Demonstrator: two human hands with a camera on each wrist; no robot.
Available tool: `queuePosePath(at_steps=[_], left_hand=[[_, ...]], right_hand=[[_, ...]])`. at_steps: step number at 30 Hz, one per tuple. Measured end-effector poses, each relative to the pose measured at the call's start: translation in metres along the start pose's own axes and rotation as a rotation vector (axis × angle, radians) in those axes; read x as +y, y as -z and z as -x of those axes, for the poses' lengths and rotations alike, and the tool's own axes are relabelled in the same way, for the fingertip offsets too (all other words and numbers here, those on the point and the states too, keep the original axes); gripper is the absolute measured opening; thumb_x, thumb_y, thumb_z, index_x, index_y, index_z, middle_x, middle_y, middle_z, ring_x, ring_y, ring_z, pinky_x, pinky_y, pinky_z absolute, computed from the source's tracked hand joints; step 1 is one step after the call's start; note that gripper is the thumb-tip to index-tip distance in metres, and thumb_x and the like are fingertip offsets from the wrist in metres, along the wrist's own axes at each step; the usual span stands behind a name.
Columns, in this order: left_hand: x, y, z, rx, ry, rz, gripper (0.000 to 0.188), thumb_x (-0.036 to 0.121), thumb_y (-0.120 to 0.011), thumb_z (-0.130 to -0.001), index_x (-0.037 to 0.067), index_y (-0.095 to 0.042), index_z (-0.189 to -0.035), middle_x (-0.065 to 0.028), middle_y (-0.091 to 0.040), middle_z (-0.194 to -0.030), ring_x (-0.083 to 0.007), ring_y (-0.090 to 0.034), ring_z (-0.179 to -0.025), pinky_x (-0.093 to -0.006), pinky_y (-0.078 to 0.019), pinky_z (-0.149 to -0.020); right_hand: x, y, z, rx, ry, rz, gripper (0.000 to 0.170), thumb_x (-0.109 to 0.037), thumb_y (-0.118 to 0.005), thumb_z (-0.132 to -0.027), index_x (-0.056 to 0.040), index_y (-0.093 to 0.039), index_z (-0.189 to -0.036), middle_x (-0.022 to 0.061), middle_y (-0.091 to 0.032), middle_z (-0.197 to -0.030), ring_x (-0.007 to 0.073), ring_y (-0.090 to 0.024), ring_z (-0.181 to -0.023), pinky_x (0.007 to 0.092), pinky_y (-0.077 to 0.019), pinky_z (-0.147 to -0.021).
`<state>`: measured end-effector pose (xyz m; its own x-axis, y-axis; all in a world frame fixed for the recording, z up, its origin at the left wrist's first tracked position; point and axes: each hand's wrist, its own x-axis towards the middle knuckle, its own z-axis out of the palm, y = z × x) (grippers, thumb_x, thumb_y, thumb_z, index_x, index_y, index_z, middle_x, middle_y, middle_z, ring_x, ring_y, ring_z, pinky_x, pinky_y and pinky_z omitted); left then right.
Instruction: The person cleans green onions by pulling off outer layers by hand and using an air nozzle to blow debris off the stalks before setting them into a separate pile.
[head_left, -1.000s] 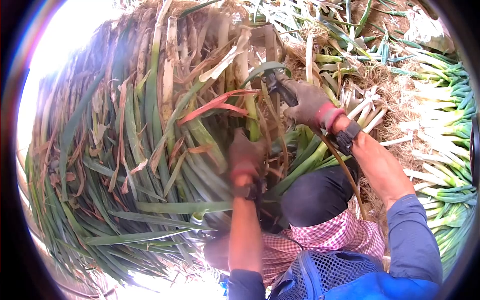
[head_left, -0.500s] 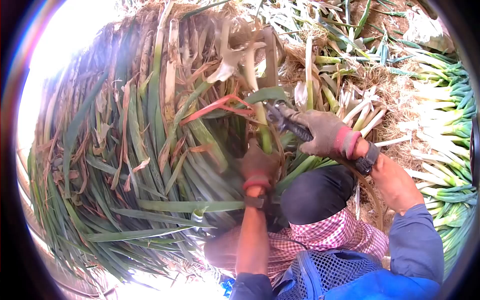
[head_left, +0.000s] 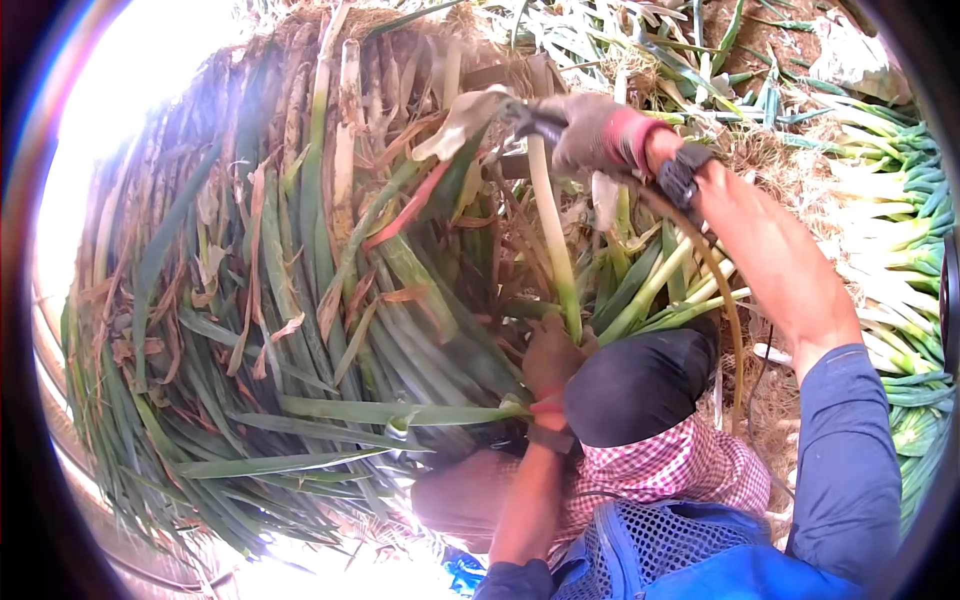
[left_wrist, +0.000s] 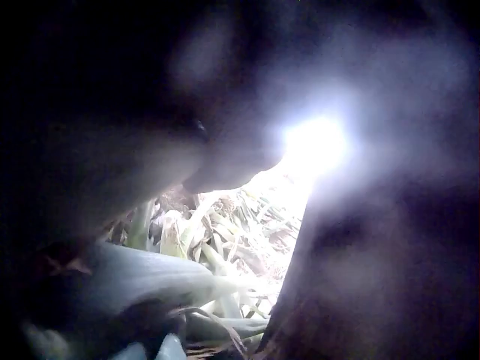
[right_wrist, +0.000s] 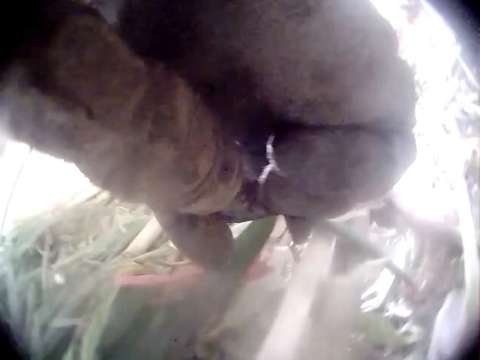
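My gloved left hand [head_left: 553,355] grips a long green onion [head_left: 555,240] low on its green part, close to the dark-covered knee. Its white stem rises toward the upper left. Above it, my gloved right hand [head_left: 592,135] holds a black air blow gun [head_left: 538,122] with a brown hose [head_left: 728,300] trailing down. The gun's tip is beside the upper white stem, by a torn pale leaf [head_left: 462,122]. In the right wrist view, curled glove fingers [right_wrist: 330,169] hide most of the gun. The left wrist view is mostly dark, with a broad leaf [left_wrist: 150,274] low in it.
A big heap of unpeeled green onions [head_left: 250,280] fills the left side. Cleaned green onions [head_left: 900,230] lie in a row at the right. Several stems [head_left: 670,285] lean near the knee [head_left: 635,390]. Dry roots and peelings cover the ground behind.
My left hand has shifted right and toward the knee with the green onion. My right hand first drew back to the lower right, then rose up and left with the blow gun.
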<state>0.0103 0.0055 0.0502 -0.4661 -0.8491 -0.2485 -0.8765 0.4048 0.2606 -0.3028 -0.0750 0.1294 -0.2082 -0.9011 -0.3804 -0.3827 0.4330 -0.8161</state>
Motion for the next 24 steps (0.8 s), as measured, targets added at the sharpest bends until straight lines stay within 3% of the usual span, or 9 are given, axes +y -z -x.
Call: queuePosePath(at_steps=[4, 8, 10, 12, 16, 18, 20, 22, 24], left_hand=[[-0.009, 0.003, 0.009, -0.004, 0.004, 0.171, 0.042, 0.033, -0.084, -0.089, 0.005, -0.063, -0.112, -0.0217, -0.075, -0.102, -0.0445, -0.076, -0.088, -0.0561, -0.0593, -0.073], [-0.004, 0.018, 0.013, 0.070, 0.126, 0.199, 0.039, 0.033, -0.084, -0.089, 0.005, -0.064, -0.108, -0.0211, -0.074, -0.101, -0.0442, -0.075, -0.087, -0.0548, -0.0589, -0.073], [-0.002, 0.022, 0.012, 0.027, 0.106, 0.281, 0.038, 0.032, -0.083, -0.090, 0.005, -0.064, -0.107, -0.0202, -0.073, -0.100, -0.0440, -0.073, -0.085, -0.0542, -0.0585, -0.073], [-0.009, 0.012, 0.010, 0.082, 0.022, 0.287, 0.036, 0.031, -0.083, -0.090, 0.006, -0.064, -0.107, -0.0195, -0.073, -0.097, -0.0436, -0.073, -0.084, -0.0539, -0.0584, -0.073], [-0.005, 0.008, -0.002, 0.117, -0.080, 0.267, 0.037, 0.030, -0.085, -0.089, 0.005, -0.062, -0.106, -0.0187, -0.073, -0.087, -0.0428, -0.074, -0.078, -0.0500, -0.0582, -0.072], [0.007, 0.011, -0.026, 0.201, -0.193, 0.332, 0.038, 0.030, -0.085, -0.088, 0.005, -0.063, -0.106, -0.0191, -0.074, -0.088, -0.0427, -0.074, -0.078, -0.0504, -0.0582, -0.073], [0.021, 0.020, -0.044, 0.262, -0.300, 0.380, 0.038, 0.029, -0.085, -0.088, 0.005, -0.063, -0.106, -0.0195, -0.074, -0.088, -0.0426, -0.074, -0.079, -0.0508, -0.0582, -0.074], [0.047, 0.036, -0.063, 0.072, -0.280, 0.345, 0.035, 0.025, -0.084, -0.087, 0.004, -0.067, -0.108, -0.0209, -0.076, -0.092, -0.0428, -0.076, -0.083, -0.0499, -0.0598, -0.076], [0.054, 0.031, -0.079, 0.038, -0.247, 0.367, 0.034, 0.024, -0.084, -0.087, 0.003, -0.069, -0.110, -0.0209, -0.078, -0.093, -0.0406, -0.078, -0.084, -0.0480, -0.0607, -0.078]], right_hand=[[-0.003, 0.016, -0.017, 0.329, 0.061, 0.304, 0.082, -0.011, -0.081, -0.073, -0.0207, -0.066, -0.153, 0.0129, -0.080, -0.109, 0.0285, -0.078, -0.097, 0.0439, -0.0617, -0.087], [-0.003, 0.003, -0.027, 0.407, 0.029, 0.500, 0.071, -0.010, -0.067, -0.083, -0.0244, -0.065, -0.153, 0.0171, -0.080, -0.109, 0.0356, -0.078, -0.099, 0.0481, -0.0605, -0.089], [-0.005, -0.011, -0.020, 0.433, 0.042, 0.264, 0.071, -0.013, -0.067, -0.084, -0.0256, -0.065, -0.153, 0.0201, -0.079, -0.104, 0.0373, -0.077, -0.095, 0.0482, -0.0604, -0.087], [-0.005, -0.012, -0.020, 0.465, 0.015, 0.313, 0.072, -0.015, -0.068, -0.083, -0.0247, -0.064, -0.154, 0.0205, -0.078, -0.102, 0.0373, -0.077, -0.094, 0.0480, -0.0604, -0.087], [0.005, 0.018, 0.013, 0.458, 0.029, 0.449, 0.072, -0.017, -0.070, -0.082, -0.0245, -0.066, -0.154, 0.0159, -0.079, -0.101, 0.0307, -0.076, -0.088, 0.0437, -0.0608, -0.083], [0.047, 0.038, 0.021, 0.740, 0.131, 0.428, 0.072, -0.006, -0.065, -0.085, -0.0215, -0.064, -0.156, 0.0147, -0.075, -0.091, 0.0265, -0.070, -0.076, 0.0427, -0.0602, -0.075], [0.058, 0.073, 0.041, 0.930, 0.146, 0.383, 0.069, -0.004, -0.067, -0.085, -0.0165, -0.065, -0.153, 0.0122, -0.074, -0.092, 0.0233, -0.068, -0.077, 0.0401, -0.0590, -0.074], [0.048, 0.112, 0.065, 1.057, 0.167, 0.308, 0.067, -0.001, -0.068, -0.085, -0.0116, -0.066, -0.151, 0.0098, -0.073, -0.093, 0.0201, -0.066, -0.079, 0.0376, -0.0578, -0.074], [0.022, 0.134, 0.083, 1.066, 0.197, 0.208, 0.064, 0.001, -0.070, -0.085, -0.0066, -0.067, -0.149, 0.0073, -0.072, -0.094, 0.0169, -0.065, -0.080, 0.0350, -0.0565, -0.074]])
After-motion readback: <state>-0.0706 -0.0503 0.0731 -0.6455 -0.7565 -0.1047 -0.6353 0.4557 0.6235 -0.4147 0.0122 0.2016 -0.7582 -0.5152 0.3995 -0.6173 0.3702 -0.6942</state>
